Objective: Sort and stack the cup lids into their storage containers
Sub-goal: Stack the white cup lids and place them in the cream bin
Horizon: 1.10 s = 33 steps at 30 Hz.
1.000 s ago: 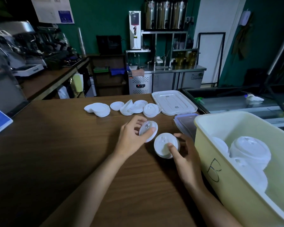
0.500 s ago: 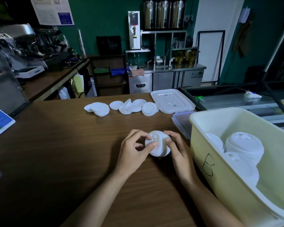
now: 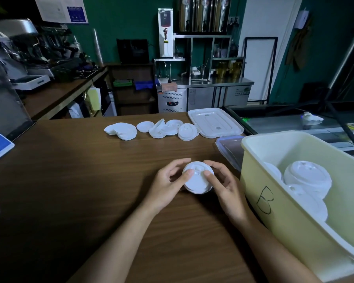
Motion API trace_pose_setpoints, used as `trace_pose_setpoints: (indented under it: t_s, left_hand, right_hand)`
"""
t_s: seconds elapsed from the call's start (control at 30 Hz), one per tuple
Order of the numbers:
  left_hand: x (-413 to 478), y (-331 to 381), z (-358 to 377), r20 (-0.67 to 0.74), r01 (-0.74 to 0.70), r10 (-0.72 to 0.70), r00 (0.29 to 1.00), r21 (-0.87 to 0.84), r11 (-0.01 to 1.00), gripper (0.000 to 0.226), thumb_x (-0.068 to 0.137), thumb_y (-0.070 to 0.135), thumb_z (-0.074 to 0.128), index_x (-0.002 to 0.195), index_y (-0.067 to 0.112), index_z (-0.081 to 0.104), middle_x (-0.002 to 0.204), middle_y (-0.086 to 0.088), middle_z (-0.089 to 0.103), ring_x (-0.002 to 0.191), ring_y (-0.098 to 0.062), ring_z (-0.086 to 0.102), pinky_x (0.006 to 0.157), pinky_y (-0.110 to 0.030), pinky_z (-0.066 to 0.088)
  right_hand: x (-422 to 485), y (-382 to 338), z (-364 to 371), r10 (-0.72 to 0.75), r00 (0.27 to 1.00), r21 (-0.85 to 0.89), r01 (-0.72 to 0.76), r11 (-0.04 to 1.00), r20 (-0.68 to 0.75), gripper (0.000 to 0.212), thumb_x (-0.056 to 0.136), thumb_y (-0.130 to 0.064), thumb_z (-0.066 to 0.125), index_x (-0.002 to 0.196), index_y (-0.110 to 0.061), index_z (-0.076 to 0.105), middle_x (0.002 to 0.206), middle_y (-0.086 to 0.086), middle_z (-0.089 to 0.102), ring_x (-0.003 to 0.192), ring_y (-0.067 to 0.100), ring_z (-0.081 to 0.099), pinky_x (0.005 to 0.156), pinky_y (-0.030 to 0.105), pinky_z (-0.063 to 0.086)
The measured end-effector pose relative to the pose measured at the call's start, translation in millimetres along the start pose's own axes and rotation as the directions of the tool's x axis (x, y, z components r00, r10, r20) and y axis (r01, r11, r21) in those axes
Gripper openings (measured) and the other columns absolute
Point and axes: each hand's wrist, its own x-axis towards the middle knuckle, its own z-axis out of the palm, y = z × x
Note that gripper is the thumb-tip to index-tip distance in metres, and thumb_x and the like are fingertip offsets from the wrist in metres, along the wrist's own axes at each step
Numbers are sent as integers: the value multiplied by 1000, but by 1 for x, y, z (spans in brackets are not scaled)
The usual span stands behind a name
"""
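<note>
Left hand (image 3: 168, 184) & right hand (image 3: 225, 186) both pinch lid stack (image 3: 198, 178) (thumbs on top), fingers curled round rim.

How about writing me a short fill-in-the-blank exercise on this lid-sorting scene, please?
1. The left hand and right hand together hold a stack of white ____.
2. The yellow bin is marked with the letter ____.
3. The loose lids lie to the ____ of the rectangular container lid.
Missing words: lids; B; left.
</note>
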Motion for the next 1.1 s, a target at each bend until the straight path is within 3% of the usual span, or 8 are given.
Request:
trace_pose_setpoints:
  t_s: [0.1,0.27,0.4,0.6,0.67,0.8,0.97,1.1]
  left_hand:
    - [1,-4,-2,-29,0,0,1000,-3,1000,42,83,54,78,123,40,71,125,12,74,129,-18,63,109,-55,50]
    - [6,-8,-2,-207,-77,73,976,-13,997,33,87,38,80,117,28,73,116,10,76,120,-9,67,108,-47,52]
    - [8,-10,-10,-264,-88,123,957,139,986,31,95,36,75,125,26,71,117,12,75,113,-2,68,103,-34,55]
    - [39,-27,-33,-139,-128,231,963,522,844,33,99,27,69,131,28,67,128,19,63,120,-1,60,106,-30,49]
    - [63,-28,-35,-73,-152,248,966,616,773,36,98,22,69,134,25,65,133,15,58,124,-6,56,110,-30,45]
    - [128,-20,-35,45,-165,194,980,731,662,50,99,28,68,147,23,54,149,7,48,137,-15,47,115,-35,40]
    - [201,-10,-26,197,-235,128,972,821,521,67,95,37,73,155,24,45,165,-1,32,153,-23,28,124,-44,28]
    - [244,-7,-19,225,-242,90,970,887,394,75,92,46,72,157,26,41,165,-6,33,152,-28,28,121,-47,28]
  right_hand:
    - [1,1,0,7,999,-13,-7,1000,31,38,90,-36,73,124,-18,71,121,2,76,114,14,70,93,24,53]
    - [20,2,5,-1,991,-130,18,991,134,44,88,-19,80,130,-21,68,127,-1,74,124,17,66,108,34,50]
    - [35,6,11,-10,996,-154,23,988,86,42,86,-19,77,127,-21,71,126,-7,74,122,10,66,103,24,50]
    - [39,11,13,14,990,-201,-42,979,-137,43,81,-33,64,124,-27,68,121,-22,69,111,-13,60,86,2,42]
    - [41,15,12,27,980,-190,-65,980,-195,44,82,-36,63,126,-30,67,126,-16,69,113,-11,60,97,9,45]
    - [45,25,8,44,958,-178,-97,979,-282,46,82,-49,63,128,-40,64,134,-11,67,128,10,61,115,44,47]
    - [44,23,8,64,954,-178,-121,977,-294,44,85,-43,62,128,-38,64,128,-12,69,121,7,63,112,44,49]
    - [45,25,9,60,955,-159,-110,981,-292,42,85,-40,62,127,-38,64,127,-13,69,121,5,63,112,45,49]
